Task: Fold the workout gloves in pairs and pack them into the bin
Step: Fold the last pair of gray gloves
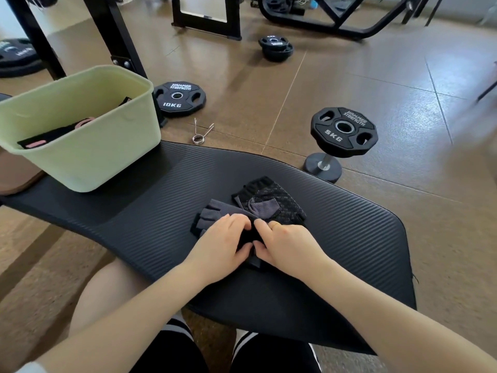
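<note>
Both hands worked one grey glove on the black mat: the left hand and the right hand each pinched its cuff end. Its partner glove lay touching it, farther away. The fabric looked light, soft and floppy, so holding the edges should suit it best. The green bin stood to the left, with gloves already inside.

Beyond your grip, a 5KG plate sits on a short stand to the far right. Farther out and left lie a spring collar and a 10KG plate, with 2 stacked plates far ahead.
</note>
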The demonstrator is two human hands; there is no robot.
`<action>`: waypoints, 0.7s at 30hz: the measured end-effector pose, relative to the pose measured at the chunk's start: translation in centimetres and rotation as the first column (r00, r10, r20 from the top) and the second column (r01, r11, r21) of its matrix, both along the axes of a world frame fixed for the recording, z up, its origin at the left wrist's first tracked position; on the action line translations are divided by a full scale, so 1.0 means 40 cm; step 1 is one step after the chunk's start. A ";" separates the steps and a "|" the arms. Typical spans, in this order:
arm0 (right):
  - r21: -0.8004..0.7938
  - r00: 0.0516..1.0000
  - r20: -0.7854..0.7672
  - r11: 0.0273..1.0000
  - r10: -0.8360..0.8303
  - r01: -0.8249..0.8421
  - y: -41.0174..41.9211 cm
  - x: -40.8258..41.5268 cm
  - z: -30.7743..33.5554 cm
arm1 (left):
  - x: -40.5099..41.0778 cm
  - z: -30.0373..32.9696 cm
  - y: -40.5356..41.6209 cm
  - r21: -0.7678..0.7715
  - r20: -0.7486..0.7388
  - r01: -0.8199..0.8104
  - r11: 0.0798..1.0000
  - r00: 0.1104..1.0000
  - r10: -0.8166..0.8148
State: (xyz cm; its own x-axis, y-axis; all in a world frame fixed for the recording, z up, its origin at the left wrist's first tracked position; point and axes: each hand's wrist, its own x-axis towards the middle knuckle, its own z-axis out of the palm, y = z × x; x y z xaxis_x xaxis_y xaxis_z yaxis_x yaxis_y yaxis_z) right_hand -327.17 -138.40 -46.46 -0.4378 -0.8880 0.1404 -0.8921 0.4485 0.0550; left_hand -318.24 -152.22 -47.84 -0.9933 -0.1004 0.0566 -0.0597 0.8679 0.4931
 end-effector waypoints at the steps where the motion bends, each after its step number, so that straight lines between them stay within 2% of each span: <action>1: -0.027 1.000 0.000 1.000 0.006 -0.006 0.000 0.000 0.005 | 0.004 -0.002 0.001 0.020 -0.003 -0.008 1.000 1.000 0.008; 4: -0.050 0.998 -0.059 0.998 0.021 -0.024 -0.001 0.002 0.000 | 0.013 -0.013 0.000 0.038 -0.021 -0.008 0.999 1.000 0.009; 11: 0.125 0.985 -0.174 0.991 -0.021 0.044 -0.008 0.009 -0.003 | 0.006 -0.036 0.007 0.009 -0.101 -0.041 0.999 0.994 0.041; 17: 0.231 0.991 -0.135 0.972 -0.016 0.047 -0.041 0.014 0.019 | 0.013 -0.052 0.001 0.007 -0.239 -0.108 0.994 0.965 0.107; 19: 0.261 0.993 -0.070 0.962 0.099 -0.078 -0.043 -0.004 0.031 | 0.016 -0.054 -0.003 -0.027 -0.260 -0.109 0.994 0.961 0.098; 21: 0.314 0.984 0.147 0.939 0.098 -0.141 -0.038 -0.028 0.049 | 0.016 -0.053 -0.011 -0.010 -0.244 -0.068 0.998 0.968 0.063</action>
State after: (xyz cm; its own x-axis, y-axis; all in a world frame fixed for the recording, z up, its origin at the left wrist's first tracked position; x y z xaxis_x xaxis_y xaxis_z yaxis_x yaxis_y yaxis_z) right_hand -328.30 -139.94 -44.50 -0.3210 -0.9232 -0.2114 -0.9470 0.3152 0.0615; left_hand -317.61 -152.67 -49.97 -0.9407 -0.1616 0.2983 0.0031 0.8751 0.4839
